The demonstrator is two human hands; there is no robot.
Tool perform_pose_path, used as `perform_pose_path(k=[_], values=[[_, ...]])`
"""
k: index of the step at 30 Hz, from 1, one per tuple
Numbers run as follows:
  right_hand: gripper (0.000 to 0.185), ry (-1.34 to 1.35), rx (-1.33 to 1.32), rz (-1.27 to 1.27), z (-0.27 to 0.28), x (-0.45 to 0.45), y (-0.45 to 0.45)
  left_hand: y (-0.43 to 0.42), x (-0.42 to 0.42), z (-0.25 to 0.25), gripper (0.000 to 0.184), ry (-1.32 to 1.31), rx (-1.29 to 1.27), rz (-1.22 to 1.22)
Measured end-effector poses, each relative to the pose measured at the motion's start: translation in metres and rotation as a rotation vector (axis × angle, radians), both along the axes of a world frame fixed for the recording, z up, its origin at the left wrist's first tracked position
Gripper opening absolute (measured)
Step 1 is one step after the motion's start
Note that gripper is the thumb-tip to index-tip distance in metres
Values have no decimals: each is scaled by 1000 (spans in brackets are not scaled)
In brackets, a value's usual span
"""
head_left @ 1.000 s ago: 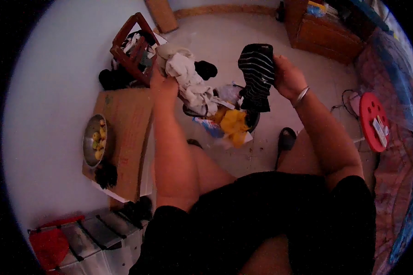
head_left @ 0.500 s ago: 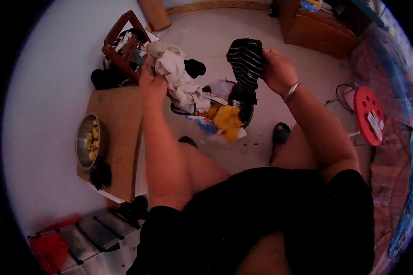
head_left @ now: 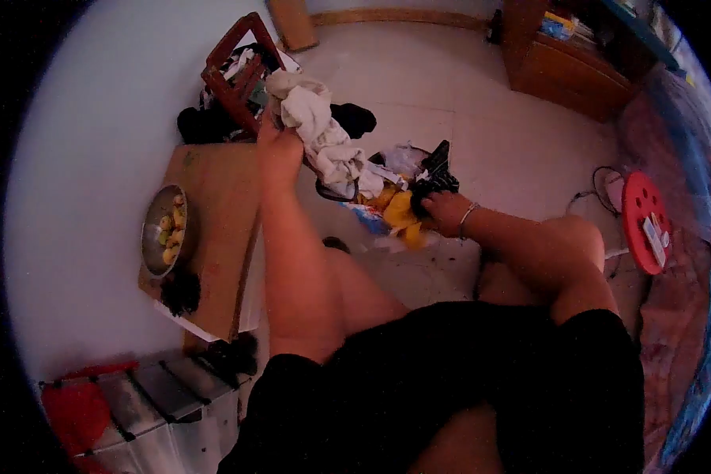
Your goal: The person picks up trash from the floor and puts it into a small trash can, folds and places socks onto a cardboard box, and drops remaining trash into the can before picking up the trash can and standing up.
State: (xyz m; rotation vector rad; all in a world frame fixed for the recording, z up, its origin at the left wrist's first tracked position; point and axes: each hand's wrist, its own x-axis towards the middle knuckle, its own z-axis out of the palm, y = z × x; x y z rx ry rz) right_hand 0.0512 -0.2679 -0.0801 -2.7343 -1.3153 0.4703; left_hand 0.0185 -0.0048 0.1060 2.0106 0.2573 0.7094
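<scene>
Closed around a bundle of pale cloth [head_left: 316, 118], the left hand [head_left: 283, 148] is at the upper left of centre, with the fabric hanging down to the right over the side of a dark-rimmed container [head_left: 322, 190]. Near the centre of the frame, the right hand [head_left: 448, 213] has its fingers bent against a black striped cloth [head_left: 439, 172]; how firmly they grip it, if at all, cannot be told, since the fingertips are lost in the dark fabric. That cloth lies crumpled over the container's contents, beside a yellow item [head_left: 401, 210] and a pale plastic bag [head_left: 403, 158]. Because the contents look loose and heaped, a push from the right hand could tip the yellow item or the striped cloth over the edge onto the floor [head_left: 419, 79]. The pale bundle is gathered at one end only, so its lower folds could catch on the rim or slide out of the left hand. Another black cloth [head_left: 355, 120] lies just beyond the bundle, where it could be confused with the striped one in this dim light.
</scene>
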Motion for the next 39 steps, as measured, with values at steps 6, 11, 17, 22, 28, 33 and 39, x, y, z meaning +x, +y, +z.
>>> perform_pose_path(k=[6, 11, 17, 22, 28, 33, 39], values=[[59, 103, -201, -7, 4, 10, 15, 10, 10, -13, 45, -84, -271, -142], [61, 270, -256, -5, -3, 26, 27, 3, 12, -8, 47, 15, -315, -83], [60, 240, -158, -152, -10, 39, 34, 22, 22, -24, 51, 132, -114, -5], [53, 190, -65, -214, -47, 49, 31, 19, 19, -22, 50, 137, -170, 32], [51, 195, -78, -189, -21, 35, 28, 16, 13, -13, 47, 258, -183, 29], [44, 238, -168, -129, -14, 35, 24, 21, 1, -9, 47, 117, -207, -91], [47, 246, -340, -60, 80, 27, 28, 25, 5, -17, 44, 116, -156, -81]])
